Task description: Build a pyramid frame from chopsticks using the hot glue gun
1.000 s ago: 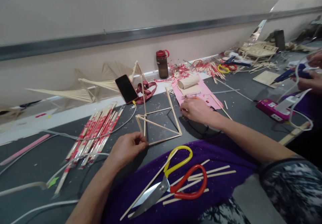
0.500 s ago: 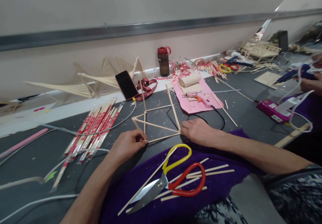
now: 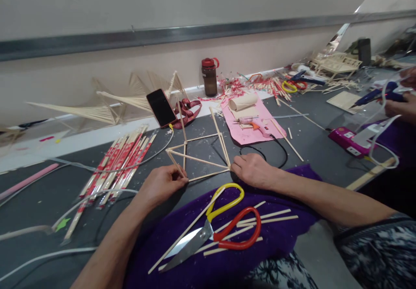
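Observation:
A frame of thin wooden sticks (image 3: 208, 176) stands on the grey table between my two hands. My left hand (image 3: 164, 184) pinches its near left corner, thumb and fingertips closed on the stick ends. At the near right corner, my right hand (image 3: 248, 170) has its curled fingers against the joint, the fingertips partly hidden. Scissors (image 3: 208, 232) with one yellow and one red handle lie partly spread on a purple cloth (image 3: 289, 245) in front of me, among several loose sticks (image 3: 276, 220).
Behind the frame are a phone (image 3: 161, 108), a brown bottle (image 3: 209, 79) and a pink glue gun (image 3: 256, 125) on pink paper (image 3: 248, 141). Wrapped chopsticks (image 3: 110, 165) and white cables (image 3: 97, 193) lie left. On the right, another person's hand (image 3: 401, 107) holds a blue glue gun (image 3: 373, 96) near a purple power strip (image 3: 346, 141).
The whole view has shifted slightly, so things sit a little further left. Both hands keep their places at the frame's near corners.

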Available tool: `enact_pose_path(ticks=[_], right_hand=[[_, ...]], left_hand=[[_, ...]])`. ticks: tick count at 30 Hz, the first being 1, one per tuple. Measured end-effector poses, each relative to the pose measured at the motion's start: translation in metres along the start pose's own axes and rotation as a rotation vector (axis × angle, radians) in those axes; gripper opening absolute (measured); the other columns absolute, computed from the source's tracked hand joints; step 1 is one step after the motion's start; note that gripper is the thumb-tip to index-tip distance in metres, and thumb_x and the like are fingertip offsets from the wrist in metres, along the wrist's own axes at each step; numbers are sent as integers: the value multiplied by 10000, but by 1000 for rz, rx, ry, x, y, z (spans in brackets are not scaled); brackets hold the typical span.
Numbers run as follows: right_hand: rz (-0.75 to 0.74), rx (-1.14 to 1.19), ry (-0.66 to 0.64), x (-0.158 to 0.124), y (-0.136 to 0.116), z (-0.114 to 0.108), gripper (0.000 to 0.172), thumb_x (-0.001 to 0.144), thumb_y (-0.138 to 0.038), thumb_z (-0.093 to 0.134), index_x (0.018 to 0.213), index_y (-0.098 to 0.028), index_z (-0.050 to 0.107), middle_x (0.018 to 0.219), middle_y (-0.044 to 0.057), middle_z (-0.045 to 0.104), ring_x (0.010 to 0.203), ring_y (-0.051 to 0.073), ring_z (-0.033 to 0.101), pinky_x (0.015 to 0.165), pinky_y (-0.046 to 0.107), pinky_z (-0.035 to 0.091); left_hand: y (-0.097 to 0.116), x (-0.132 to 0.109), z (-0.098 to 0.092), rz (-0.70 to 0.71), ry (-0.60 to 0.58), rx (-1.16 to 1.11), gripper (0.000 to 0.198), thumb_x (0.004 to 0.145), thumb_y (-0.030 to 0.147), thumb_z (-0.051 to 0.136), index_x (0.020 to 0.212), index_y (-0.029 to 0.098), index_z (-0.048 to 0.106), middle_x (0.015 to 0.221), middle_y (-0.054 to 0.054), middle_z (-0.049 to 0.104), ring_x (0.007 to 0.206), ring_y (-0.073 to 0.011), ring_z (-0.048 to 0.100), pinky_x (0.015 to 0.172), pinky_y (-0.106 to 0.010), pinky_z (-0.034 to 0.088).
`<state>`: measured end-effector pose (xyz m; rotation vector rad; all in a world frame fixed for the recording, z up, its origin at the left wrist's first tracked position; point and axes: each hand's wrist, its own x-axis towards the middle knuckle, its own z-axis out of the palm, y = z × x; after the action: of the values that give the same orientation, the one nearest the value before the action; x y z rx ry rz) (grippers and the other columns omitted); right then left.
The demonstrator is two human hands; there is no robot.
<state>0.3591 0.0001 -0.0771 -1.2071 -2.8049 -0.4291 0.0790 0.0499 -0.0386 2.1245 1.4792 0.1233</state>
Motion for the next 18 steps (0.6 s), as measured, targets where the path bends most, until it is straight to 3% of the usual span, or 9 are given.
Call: enact_pose_path(ticks=[7,18], right_hand=[[58,20,-85,13,5,-1,213,888,-85,389,905,-114,599,823,110,598,687,172,552,544,278,306],[216,256,-88,7,20,-23,279,917,-270,428,842,-159,672,802,54,632,669,122,536,548,264,246]], left_hand=[[-5,-2,1,4,5,-16,205,696,388,554,713,206,648,638,10,632,613,-164,564,576,-241,369],[0,-5,-2,-23,28,-15,241,706,427,544,725,218,661,674,7,677,639,-181,595,597,-252,376]])
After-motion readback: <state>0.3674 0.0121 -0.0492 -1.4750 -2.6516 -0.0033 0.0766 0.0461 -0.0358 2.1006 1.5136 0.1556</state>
